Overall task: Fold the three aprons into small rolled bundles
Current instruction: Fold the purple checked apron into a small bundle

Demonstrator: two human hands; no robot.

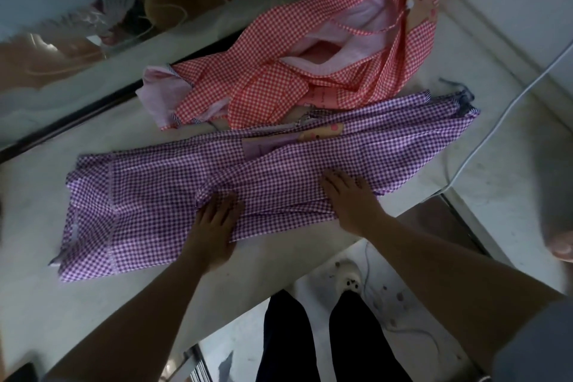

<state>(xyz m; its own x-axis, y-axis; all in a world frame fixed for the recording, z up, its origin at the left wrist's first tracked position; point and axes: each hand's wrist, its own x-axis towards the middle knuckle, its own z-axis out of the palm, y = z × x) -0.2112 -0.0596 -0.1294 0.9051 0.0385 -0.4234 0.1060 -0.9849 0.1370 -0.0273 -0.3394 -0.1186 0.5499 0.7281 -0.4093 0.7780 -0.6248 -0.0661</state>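
Observation:
A purple checked apron (155, 205) lies folded lengthwise in a long strip across the white counter (77, 313). My left hand (214, 226) rests flat on its near edge at the middle, fingers spread. My right hand (350, 198) presses flat on the cloth a little to the right, fingers apart. Behind it a red checked apron (279, 71) lies crumpled and loose, its pale lining showing. A third apron is not in view.
A mirror or glass panel (62, 40) runs along the counter's far left edge. A white cable (483, 139) trails over the counter at the right. The counter's near edge (279, 282) is close to my legs, with tiled floor below.

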